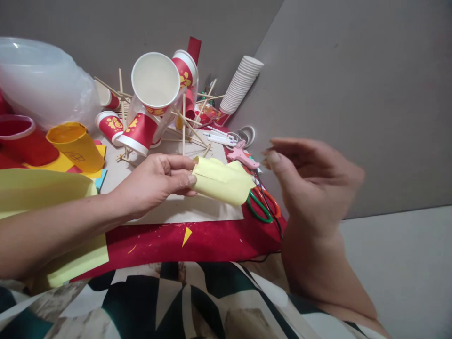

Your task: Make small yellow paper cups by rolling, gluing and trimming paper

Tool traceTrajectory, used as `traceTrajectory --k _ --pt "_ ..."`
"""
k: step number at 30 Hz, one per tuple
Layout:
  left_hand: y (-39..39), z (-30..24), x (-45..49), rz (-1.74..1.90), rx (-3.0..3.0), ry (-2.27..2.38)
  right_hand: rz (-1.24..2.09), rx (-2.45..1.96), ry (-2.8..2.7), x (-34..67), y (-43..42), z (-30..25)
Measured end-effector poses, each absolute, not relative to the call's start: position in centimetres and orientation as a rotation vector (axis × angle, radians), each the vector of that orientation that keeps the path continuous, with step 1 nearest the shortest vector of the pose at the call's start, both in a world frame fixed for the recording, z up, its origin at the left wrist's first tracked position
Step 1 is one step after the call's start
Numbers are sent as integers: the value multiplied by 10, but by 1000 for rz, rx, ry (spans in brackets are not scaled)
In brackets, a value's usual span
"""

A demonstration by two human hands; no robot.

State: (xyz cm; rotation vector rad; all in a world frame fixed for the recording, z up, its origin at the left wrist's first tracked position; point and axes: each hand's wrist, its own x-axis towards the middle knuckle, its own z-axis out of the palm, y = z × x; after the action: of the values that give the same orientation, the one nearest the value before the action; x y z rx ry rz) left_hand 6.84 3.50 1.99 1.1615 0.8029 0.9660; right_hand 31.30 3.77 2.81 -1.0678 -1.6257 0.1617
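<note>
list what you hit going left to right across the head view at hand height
yellow cup → left hand → folded pale yellow paper → scissors → right hand

bare forearms, black-white-teal patterned garment (183,301)

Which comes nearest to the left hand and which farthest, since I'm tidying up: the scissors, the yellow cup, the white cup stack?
In the head view, from the left hand:
1. Yellow cup, to its left, lying on its side.
2. Scissors, to its right, just past the folded yellow paper it holds.
3. White cup stack, far back right, leaning against the wall.
</note>
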Motion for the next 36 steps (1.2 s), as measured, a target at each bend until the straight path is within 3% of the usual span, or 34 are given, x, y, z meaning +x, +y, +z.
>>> traceTrajectory --k 6,17,29,36 --pt "31 23 72 880 1040 880 -152 -678 -2118 284 13 23" --pt "30 17 74 902 1092 921 -291 -746 -2204 274 23 11" --pt "25 12 72 967 1590 1057 -568 -792 -2214 265 21 5" --pt "24 10 75 1049 1579 1063 -526 -805 -2185 263 23 4"
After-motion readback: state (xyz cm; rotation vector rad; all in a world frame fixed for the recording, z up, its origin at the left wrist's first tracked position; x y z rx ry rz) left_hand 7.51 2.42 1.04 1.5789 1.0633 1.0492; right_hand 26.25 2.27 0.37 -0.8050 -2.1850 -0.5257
